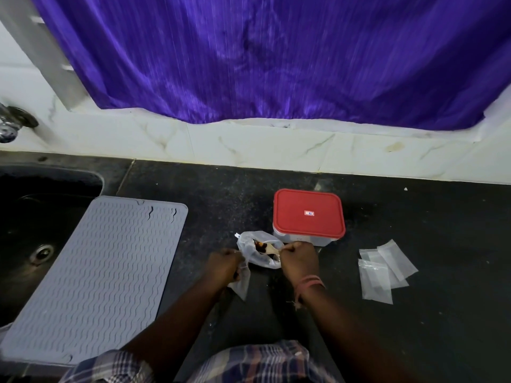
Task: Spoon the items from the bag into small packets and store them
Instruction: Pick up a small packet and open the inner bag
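Both hands were busy. Left hand pinched a small packet and the bag's edge. Right hand gripped a spoon that dipped into the bag between the hands. Just behind the right hand sat a box with a red lid. Spare packets lay off to its right. A grey mat lay left of the left hand.

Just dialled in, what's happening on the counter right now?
A person is scooping from a clear bag with a spoon held in the right hand. The left hand grips the bag's edge and a small packet hanging below it. More empty packets lie to the right, and a closed red-lidded box sits behind the bag.
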Motion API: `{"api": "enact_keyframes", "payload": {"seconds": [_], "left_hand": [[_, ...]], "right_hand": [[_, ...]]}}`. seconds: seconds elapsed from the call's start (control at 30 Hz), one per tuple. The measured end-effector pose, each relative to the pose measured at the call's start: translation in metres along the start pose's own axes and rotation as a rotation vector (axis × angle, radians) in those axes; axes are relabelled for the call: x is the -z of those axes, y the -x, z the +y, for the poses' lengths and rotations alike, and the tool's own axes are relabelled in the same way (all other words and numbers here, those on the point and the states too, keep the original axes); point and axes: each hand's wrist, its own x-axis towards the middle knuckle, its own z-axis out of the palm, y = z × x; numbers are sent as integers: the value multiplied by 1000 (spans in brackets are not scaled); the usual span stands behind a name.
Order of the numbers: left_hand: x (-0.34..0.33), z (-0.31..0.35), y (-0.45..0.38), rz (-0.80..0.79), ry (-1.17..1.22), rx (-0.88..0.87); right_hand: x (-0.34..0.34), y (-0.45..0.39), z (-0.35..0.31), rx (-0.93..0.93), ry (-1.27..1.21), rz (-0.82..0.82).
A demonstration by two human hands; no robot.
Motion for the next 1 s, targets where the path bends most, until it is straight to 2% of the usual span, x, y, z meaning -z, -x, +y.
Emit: {"api": "enact_keyframes", "payload": {"seconds": [0.1,0.27,0.43,0.6,0.73,0.83,1.0], "left_hand": [[5,-2,1,54,-86,-96],[7,-2,12,138,-162,-130],[3,-8,22,207,-265,-254],[0,-8,29,257,-242,-290],[-2,-11,31,287,-209,-356],[-1,-14,29,255,-166,-361],[-3,-13,34,171,-85,-355]], "right_hand": [[12,5,6,1,-22,8],[15,18,14,59,-46,32],[16,27,14,39,-117,32],[18,44,6,144,-170,12],[10,53,2,235,-62,-12],[6,55,6,417,145,24],[-4,61,6,926,621,78]]}}
